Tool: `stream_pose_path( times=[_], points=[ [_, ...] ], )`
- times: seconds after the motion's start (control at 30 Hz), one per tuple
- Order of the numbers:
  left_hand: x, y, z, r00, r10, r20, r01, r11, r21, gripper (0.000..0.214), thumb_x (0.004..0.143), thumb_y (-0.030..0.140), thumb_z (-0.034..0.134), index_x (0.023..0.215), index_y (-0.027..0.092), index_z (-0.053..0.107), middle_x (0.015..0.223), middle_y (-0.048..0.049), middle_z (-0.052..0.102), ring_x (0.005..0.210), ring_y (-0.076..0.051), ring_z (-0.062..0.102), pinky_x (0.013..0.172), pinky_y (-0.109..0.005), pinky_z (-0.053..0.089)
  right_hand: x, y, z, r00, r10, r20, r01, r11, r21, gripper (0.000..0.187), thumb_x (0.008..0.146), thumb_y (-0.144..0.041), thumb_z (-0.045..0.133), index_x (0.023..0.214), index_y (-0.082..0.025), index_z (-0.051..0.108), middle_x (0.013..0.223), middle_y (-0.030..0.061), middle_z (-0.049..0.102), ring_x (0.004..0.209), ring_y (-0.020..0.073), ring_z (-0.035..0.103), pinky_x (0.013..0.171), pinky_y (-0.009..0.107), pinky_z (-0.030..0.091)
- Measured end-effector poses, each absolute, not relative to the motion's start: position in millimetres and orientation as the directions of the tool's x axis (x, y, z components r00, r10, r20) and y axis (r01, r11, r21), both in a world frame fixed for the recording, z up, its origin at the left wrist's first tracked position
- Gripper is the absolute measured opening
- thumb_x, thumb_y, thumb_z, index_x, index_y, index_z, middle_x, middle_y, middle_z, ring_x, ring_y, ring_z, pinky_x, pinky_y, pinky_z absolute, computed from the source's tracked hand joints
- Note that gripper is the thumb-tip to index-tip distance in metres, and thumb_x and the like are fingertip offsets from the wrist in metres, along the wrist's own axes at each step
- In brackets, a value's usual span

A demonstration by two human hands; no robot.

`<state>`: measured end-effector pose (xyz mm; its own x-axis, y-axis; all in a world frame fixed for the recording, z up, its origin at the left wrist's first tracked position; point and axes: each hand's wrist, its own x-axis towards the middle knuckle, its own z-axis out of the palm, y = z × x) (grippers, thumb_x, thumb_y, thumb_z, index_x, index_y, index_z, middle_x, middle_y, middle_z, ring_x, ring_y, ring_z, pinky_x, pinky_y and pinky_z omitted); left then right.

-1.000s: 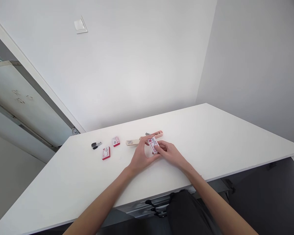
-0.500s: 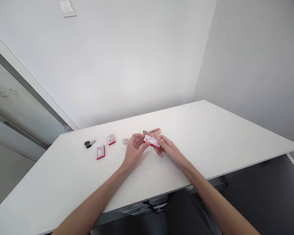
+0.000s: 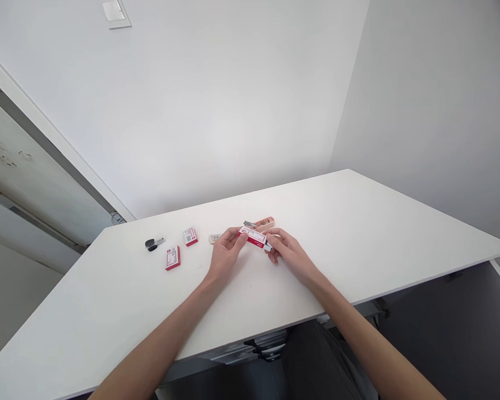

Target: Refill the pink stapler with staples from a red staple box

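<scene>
Between my two hands is a small red-and-white staple box (image 3: pixel 253 236), held a little above the table. My left hand (image 3: pixel 227 247) grips its left end, thumb on the near face. At the other end, the fingers of my right hand (image 3: pixel 287 250) pinch a white piece, and a dark gap shows there. Just behind the box lies a pink stapler-like case (image 3: pixel 265 223) with a silver metal part (image 3: pixel 249 224) at its left. A pale patterned piece (image 3: pixel 214 239) is partly hidden by my left hand.
Two more red-and-white boxes, one nearer (image 3: pixel 173 258) and one farther (image 3: pixel 190 236), lie on the white table (image 3: pixel 358 239) to the left. Beyond them is a black-and-silver stapler-like tool (image 3: pixel 154 243). A wall (image 3: pixel 233 111) rises behind the table.
The box has turned so more of its red side shows, and its right end has come open, with a dark gap and white piece visible by my right fingers.
</scene>
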<state>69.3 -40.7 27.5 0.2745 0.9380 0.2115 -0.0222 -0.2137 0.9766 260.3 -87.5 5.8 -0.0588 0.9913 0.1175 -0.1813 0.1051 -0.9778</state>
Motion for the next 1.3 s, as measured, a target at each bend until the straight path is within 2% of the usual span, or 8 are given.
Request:
stream_pose_path(
  times=[0.2, 0.33, 0.5, 0.63, 0.8, 0.97, 1.1, 1.3],
  points=[
    [67, -38, 25, 0.303, 0.923, 0.235, -0.095, -0.216, 0.972, 0.029, 0.089, 0.049, 0.077, 0.094, 0.023, 0.067, 0.128, -0.0068, 0.073, 0.12, -0.027, 0.067, 0.109, -0.046, 0.048, 260, -90, 12, -0.028, 0.984, 0.175, -0.196, 0.166, -0.967, 0.041, 0.096, -0.064, 0.059, 0.11, -0.026, 0.066, 0.108, 0.0045, 0.07, 0.074, 0.0154, 0.065, 0.059, 0.029, 0.051],
    [67, -38, 26, 0.329, 0.915, 0.235, -0.147, -0.196, 0.969, 0.03, 0.087, 0.046, 0.079, 0.092, 0.022, 0.063, 0.13, -0.0072, 0.072, 0.12, -0.027, 0.067, 0.108, -0.046, 0.049, 259, -90, 11, 0.056, 0.983, 0.176, -0.109, 0.181, -0.977, 0.041, 0.092, -0.065, 0.062, 0.089, -0.024, 0.069, 0.104, 0.0058, 0.069, 0.081, 0.0181, 0.063, 0.06, 0.03, 0.053],
    [67, -38, 29, 0.326, 0.918, 0.226, -0.208, -0.163, 0.964, 0.031, 0.086, 0.045, 0.082, 0.093, 0.021, 0.062, 0.129, -0.0087, 0.071, 0.116, -0.027, 0.068, 0.108, -0.048, 0.049, 258, -88, 4, 0.143, 0.962, 0.231, 0.006, 0.232, -0.973, 0.045, 0.092, -0.06, 0.064, 0.069, -0.022, 0.059, 0.108, 0.0075, 0.068, 0.077, 0.0163, 0.058, 0.058, 0.03, 0.049],
    [66, -37, 30, 0.305, 0.928, 0.215, -0.27, -0.132, 0.954, 0.031, 0.087, 0.041, 0.081, 0.102, 0.023, 0.062, 0.128, -0.0078, 0.071, 0.109, -0.024, 0.07, 0.105, -0.048, 0.052, 256, -89, 3, 0.158, 0.962, 0.223, 0.052, 0.217, -0.975, 0.034, 0.091, -0.056, 0.065, 0.082, -0.023, 0.061, 0.1, 0.007, 0.069, 0.077, 0.0181, 0.061, 0.056, 0.03, 0.046],
    [65, -35, 31, 0.294, 0.935, 0.197, -0.287, -0.11, 0.952, 0.033, 0.086, 0.042, 0.082, 0.105, 0.022, 0.062, 0.124, -0.0082, 0.072, 0.104, -0.024, 0.071, 0.099, -0.046, 0.056, 256, -91, 3, 0.09, 0.954, 0.287, 0.081, 0.28, -0.957, 0.019, 0.089, -0.038, 0.064, 0.103, -0.027, 0.071, 0.12, 0.0071, 0.068, 0.083, 0.0182, 0.067, 0.056, 0.028, 0.049],
    [65, -34, 31, 0.27, 0.949, 0.162, -0.289, -0.08, 0.954, 0.034, 0.087, 0.043, 0.081, 0.105, 0.022, 0.063, 0.123, -0.009, 0.073, 0.096, -0.022, 0.071, 0.087, -0.041, 0.058, 256, -91, -1, -0.007, 0.945, 0.328, 0.138, 0.326, -0.935, 0.025, 0.085, -0.028, 0.064, 0.106, -0.03, 0.077, 0.124, 0.0067, 0.062, 0.089, 0.017, 0.068, 0.06, 0.027, 0.054],
    [65, -33, 32, 0.251, 0.958, 0.141, -0.29, -0.065, 0.955, 0.036, 0.085, 0.045, 0.082, 0.104, 0.021, 0.063, 0.123, -0.0094, 0.074, 0.099, -0.024, 0.072, 0.083, -0.039, 0.058, 255, -91, -2, -0.054, 0.947, 0.317, 0.146, 0.321, -0.936, 0.029, 0.085, -0.023, 0.063, 0.109, -0.03, 0.077, 0.124, 0.0065, 0.06, 0.088, 0.0159, 0.068, 0.059, 0.026, 0.054],
    [64, -32, 31, 0.245, 0.961, 0.128, -0.282, -0.056, 0.958, 0.037, 0.085, 0.047, 0.081, 0.104, 0.021, 0.062, 0.126, -0.0107, 0.074, 0.103, -0.025, 0.073, 0.084, -0.039, 0.058, 255, -94, 3, -0.09, 0.948, 0.304, 0.143, 0.315, -0.938, 0.015, 0.085, -0.026, 0.064, 0.097, -0.026, 0.073, 0.122, 0.0061, 0.059, 0.086, 0.015, 0.068, 0.061, 0.027, 0.054]
  ],
)
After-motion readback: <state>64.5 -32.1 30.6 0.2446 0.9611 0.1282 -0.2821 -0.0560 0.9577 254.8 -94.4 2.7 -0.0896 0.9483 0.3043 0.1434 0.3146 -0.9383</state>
